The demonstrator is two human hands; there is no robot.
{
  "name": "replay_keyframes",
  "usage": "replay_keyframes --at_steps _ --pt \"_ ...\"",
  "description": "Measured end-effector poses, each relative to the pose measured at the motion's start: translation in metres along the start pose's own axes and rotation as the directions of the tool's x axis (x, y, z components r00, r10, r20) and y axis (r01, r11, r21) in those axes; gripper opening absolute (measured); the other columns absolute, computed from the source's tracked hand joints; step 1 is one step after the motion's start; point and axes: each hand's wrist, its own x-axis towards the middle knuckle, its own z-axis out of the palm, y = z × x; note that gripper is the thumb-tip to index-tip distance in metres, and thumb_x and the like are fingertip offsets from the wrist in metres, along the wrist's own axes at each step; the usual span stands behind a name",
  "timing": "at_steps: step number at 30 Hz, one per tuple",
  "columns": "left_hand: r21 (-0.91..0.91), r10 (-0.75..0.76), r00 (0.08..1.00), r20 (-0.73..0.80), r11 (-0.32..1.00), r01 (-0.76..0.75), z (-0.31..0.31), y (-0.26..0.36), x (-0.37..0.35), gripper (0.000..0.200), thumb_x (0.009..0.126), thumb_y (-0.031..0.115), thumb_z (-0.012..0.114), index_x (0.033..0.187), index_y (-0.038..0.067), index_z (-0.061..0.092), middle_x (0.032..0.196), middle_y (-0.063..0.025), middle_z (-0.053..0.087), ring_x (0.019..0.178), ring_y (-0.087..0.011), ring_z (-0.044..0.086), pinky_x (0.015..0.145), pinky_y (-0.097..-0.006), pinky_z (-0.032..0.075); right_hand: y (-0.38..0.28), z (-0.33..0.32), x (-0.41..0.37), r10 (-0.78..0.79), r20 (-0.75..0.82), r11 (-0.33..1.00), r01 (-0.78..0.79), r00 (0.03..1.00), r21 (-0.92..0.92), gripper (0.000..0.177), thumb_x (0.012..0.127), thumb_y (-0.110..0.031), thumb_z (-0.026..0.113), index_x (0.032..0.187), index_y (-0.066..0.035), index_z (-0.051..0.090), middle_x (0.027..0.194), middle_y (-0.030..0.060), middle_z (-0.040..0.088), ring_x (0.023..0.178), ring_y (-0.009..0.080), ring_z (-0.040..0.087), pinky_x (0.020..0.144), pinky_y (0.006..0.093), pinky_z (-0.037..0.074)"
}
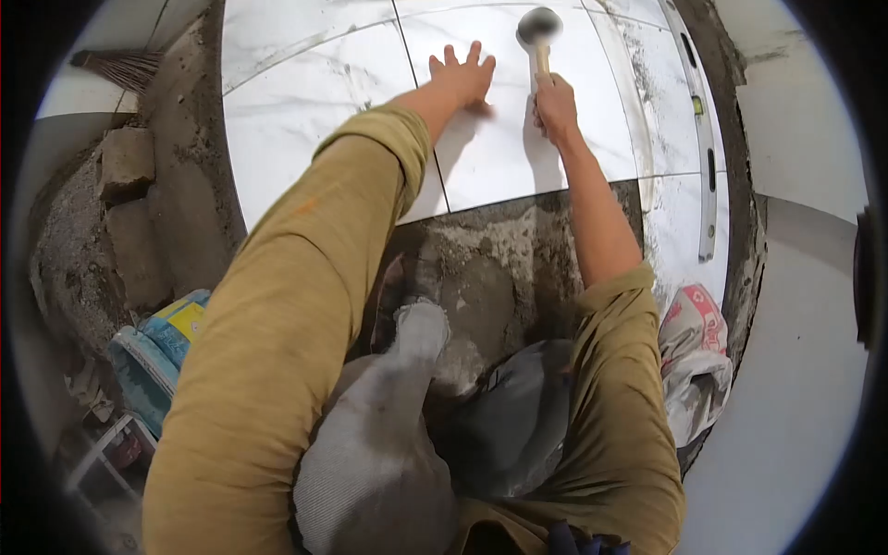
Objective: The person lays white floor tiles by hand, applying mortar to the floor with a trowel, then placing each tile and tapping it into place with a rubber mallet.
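White marbled tiles (319, 120) cover the floor ahead, with dark joints between them. My left hand (460, 78) is over a tile near a joint, its fingers spread and nothing in it. To its right, my right hand (555, 106) is closed around the pale handle of a mallet (539, 30). The mallet's dark, round head is blurred and points away from me over the same tile. Whether it touches the tile I cannot tell.
A spirit level (705, 148) lies along the tiles at right. Below it is a white and red plastic bag (694, 361). Rough mortar (481, 296) borders the near tile edge. At left are bricks (127, 165), a blue bucket (148, 370) and a brush (120, 67).
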Motion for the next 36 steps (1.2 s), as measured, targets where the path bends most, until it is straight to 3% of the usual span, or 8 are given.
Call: replay_keyframes --at_steps 4,14,18,22,24,27,30,36 --pt "-0.026 -0.008 1.000 0.029 1.000 0.009 0.001 0.001 0.003 0.113 0.070 0.048 0.084 0.156 0.019 0.017 0.165 -0.0144 0.005 0.143 -0.0583 0.013 0.109 -0.0717 0.028 0.004 0.007 -0.015 -0.064 -0.070 0.992 0.056 0.996 -0.111 0.034 0.097 -0.032 0.045 0.085 -0.001 0.055 0.059 0.0052 0.052 0.042 0.0169 0.049 0.038 0.0349 0.039" --pt "0.006 0.006 0.999 0.038 1.000 -0.006 -0.009 0.003 0.007 0.115 0.068 0.049 0.086 0.156 0.018 0.018 0.164 -0.0161 0.004 0.139 -0.0637 0.015 0.102 -0.0732 0.037 0.008 0.006 -0.018 -0.084 -0.047 0.996 0.085 0.995 0.001 0.034 0.098 -0.030 0.045 0.083 -0.001 0.054 0.061 0.0069 0.053 0.046 0.0179 0.051 0.040 0.0347 0.041" --pt "0.022 -0.002 0.997 0.082 1.000 0.000 -0.014 0.004 0.006 0.118 0.066 0.049 0.087 0.156 0.018 0.017 0.164 -0.0153 0.003 0.137 -0.0650 0.018 0.101 -0.0730 0.039 0.010 0.001 -0.005 0.028 0.002 0.991 -0.028 1.000 0.132 0.034 0.098 -0.030 0.045 0.086 0.000 0.055 0.063 0.0081 0.054 0.049 0.0189 0.054 0.044 0.0363 0.043" --pt "0.048 -0.010 0.995 0.099 0.999 0.005 -0.019 0.007 0.004 0.127 0.062 0.053 0.088 0.158 0.020 0.011 0.165 -0.0149 0.001 0.137 -0.0651 0.017 0.102 -0.0694 0.041 0.009 0.008 -0.008 -0.082 -0.130 0.989 0.096 0.988 0.108 0.033 0.099 -0.030 0.046 0.094 0.000 0.058 0.062 0.0055 0.053 0.048 0.0169 0.051 0.044 0.0340 0.042" --pt "0.045 -0.012 0.994 0.105 0.999 0.007 -0.017 0.005 0.003 0.127 0.062 0.053 0.088 0.158 0.019 0.012 0.165 -0.0155 0.002 0.137 -0.0648 0.018 0.102 -0.0691 0.041 0.000 0.000 -0.008 0.041 0.014 0.991 -0.043 0.999 0.130 0.033 0.099 -0.030 0.046 0.097 0.000 0.060 0.063 0.0043 0.053 0.049 0.0160 0.052 0.044 0.0327 0.042" --pt "0.005 -0.019 0.994 0.103 1.000 0.019 -0.027 0.007 0.003 0.126 0.062 0.050 0.089 0.158 0.019 0.013 0.165 -0.0143 0.002 0.139 -0.0622 0.017 0.105 -0.0688 0.038 0.028 0.024 0.017 -0.106 -0.130 0.977 0.127 0.986 0.169 0.029 0.096 -0.031 0.046 0.105 -0.005 0.055 0.062 0.0013 0.045 0.039 0.0109 0.038 0.034 0.0287 0.031" --pt "-0.026 -0.017 0.994 0.106 0.999 0.020 -0.028 0.011 0.000 0.124 0.062 0.046 0.090 0.157 0.019 0.016 0.166 -0.0125 0.003 0.141 -0.0596 0.016 0.107 -0.0689 0.035 -0.010 0.012 0.001 0.134 0.053 0.934 -0.144 0.990 0.328 0.027 0.096 -0.029 0.046 0.105 -0.005 0.054 0.062 0.0006 0.044 0.040 0.0098 0.036 0.034 0.0279 0.030" --pt "-0.021 -0.033 0.995 0.095 0.999 0.035 -0.028 0.006 -0.005 0.124 0.062 0.050 0.088 0.158 0.019 0.016 0.166 -0.0116 0.004 0.142 -0.0573 0.018 0.105 -0.0685 0.036 -0.018 0.010 0.009 0.131 0.000 0.942 -0.124 0.991 0.312 0.025 0.097 -0.030 0.046 0.102 -0.007 0.054 0.061 -0.0015 0.041 0.044 0.0079 0.037 0.036 0.0255 0.030"
